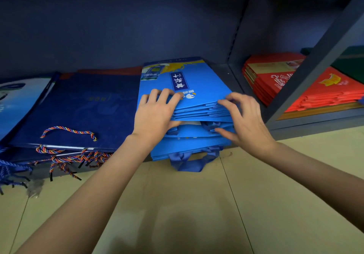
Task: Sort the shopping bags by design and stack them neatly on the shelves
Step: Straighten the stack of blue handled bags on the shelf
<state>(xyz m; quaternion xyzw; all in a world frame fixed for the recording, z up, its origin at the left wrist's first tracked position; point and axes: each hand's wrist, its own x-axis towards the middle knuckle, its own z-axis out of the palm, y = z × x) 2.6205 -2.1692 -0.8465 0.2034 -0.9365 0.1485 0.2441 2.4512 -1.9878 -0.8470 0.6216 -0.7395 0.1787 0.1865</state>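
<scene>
A stack of bright blue shopping bags [197, 80] lies flat on the bottom shelf, ribbon handles [189, 161] hanging over the front edge. My left hand [155, 114] grips the upper bags at the stack's left front, fingers on top and thumb tucked under. At the right front corner my right hand [244, 116] holds the same bundle, fingertips on the upper edges and thumb beneath. To the left lies a stack of dark navy bags [82, 108] with multicoloured rope handles [69, 131]. A white-and-blue bag pile [17, 104] sits at the far left.
Red bags [275, 78] are stacked in the neighbouring shelf bay on the right, behind a dark upright post [307, 70]. A dark green stack [350, 62] shows behind them. The shelf's back wall is dark blue. Beige tiled floor [197, 204] lies below the shelf.
</scene>
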